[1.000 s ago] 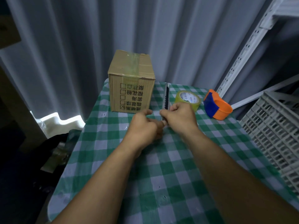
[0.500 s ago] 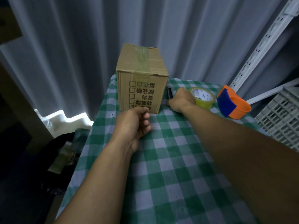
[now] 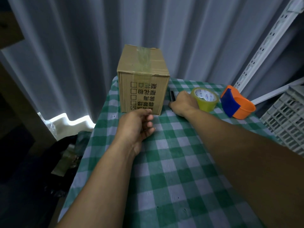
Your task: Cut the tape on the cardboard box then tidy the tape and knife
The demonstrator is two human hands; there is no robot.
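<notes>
A brown cardboard box [image 3: 143,84] stands at the far left of the checked table, with clear tape [image 3: 144,60] running over its top and down its front. My right hand [image 3: 183,103] rests on the table just right of the box, closed on a dark utility knife [image 3: 172,94] whose end sticks out toward the back. A yellowish tape roll [image 3: 205,99] lies right beside that hand. My left hand [image 3: 136,125] hovers in front of the box with loosely curled fingers and holds nothing.
An orange and blue tape dispenser [image 3: 236,104] sits right of the roll. A white plastic crate [image 3: 286,119] and a slotted metal shelf post [image 3: 263,46] stand at the right edge. Grey curtains hang behind the green checked tablecloth [image 3: 172,170]. Dark clutter lies on the floor at left.
My hands, together over the knife a second ago, have parted. The right hand carried the knife back down beside the box. The left hand drifted toward the box front.
</notes>
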